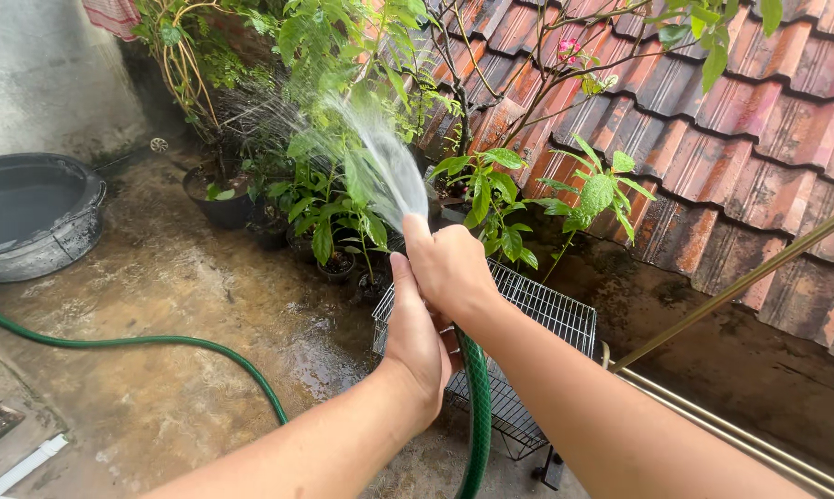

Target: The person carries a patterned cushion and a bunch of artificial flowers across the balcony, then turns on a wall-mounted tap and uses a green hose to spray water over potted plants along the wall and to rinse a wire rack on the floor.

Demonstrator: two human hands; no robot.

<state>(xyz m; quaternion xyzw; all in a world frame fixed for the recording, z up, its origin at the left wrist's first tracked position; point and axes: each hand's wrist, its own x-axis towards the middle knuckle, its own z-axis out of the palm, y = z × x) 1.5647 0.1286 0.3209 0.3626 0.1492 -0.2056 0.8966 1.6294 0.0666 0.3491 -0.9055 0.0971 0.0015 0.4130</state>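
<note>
1. A green garden hose [475, 407] was held near its end, in the middle of the view, above a wire rack; the rest of it was seen trailing away to the left across the wet concrete floor [177, 407].
2. The right hand [447, 268] was clenched around the hose end, with the thumb pressed over the outlet.
3. The left hand [419, 342] was wrapped around the hose just below the right one, the two hands touching.
4. A fan of water [380, 157] was thrown up and to the left from the hose end, over the potted plants [338, 222].
5. The wire rack [537, 319] was seen beneath the hands, standing on the floor.
6. A dark round basin [34, 217] was set at the far left, well apart from the hands.
7. A slope of reddish roof tiles [759, 139] was seen behind the plants on the right.
</note>
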